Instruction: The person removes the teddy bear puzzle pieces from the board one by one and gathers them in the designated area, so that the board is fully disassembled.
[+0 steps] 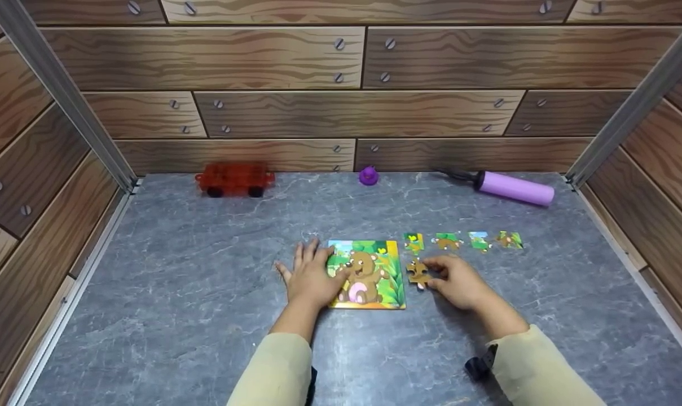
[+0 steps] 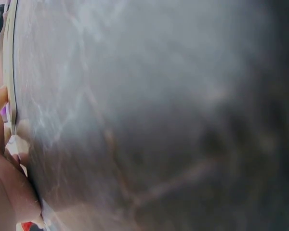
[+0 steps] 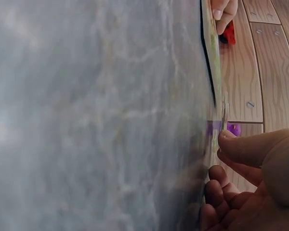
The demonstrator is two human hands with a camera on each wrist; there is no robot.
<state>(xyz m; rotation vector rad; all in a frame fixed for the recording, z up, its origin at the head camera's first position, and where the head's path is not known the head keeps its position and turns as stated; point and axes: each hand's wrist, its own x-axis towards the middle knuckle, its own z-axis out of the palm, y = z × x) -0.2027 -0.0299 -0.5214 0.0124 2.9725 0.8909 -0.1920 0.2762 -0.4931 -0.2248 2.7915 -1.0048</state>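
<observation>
While a puzzle piece (image 1: pixel 417 277), seemingly off the table (image 1: pixel 183 293), is pinched by the right hand (image 1: pixel 458 281), the board (image 1: pixel 366 274) just left of that grip is touched by the spread left hand (image 1: pixel 312 278).

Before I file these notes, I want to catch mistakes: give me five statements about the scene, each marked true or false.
1. The right hand pinches a puzzle piece. True.
2. The left hand is curled into a fist. False: its fingers are spread, and its thumb lies over the bear picture.
3. Four other loose pieces form a row beyond the right hand. True.
4. The red toy vehicle stands right of the purple toy. False: it stands to the left.
5. The lilac cylinder stands upright. False: it lies on its side.
</observation>
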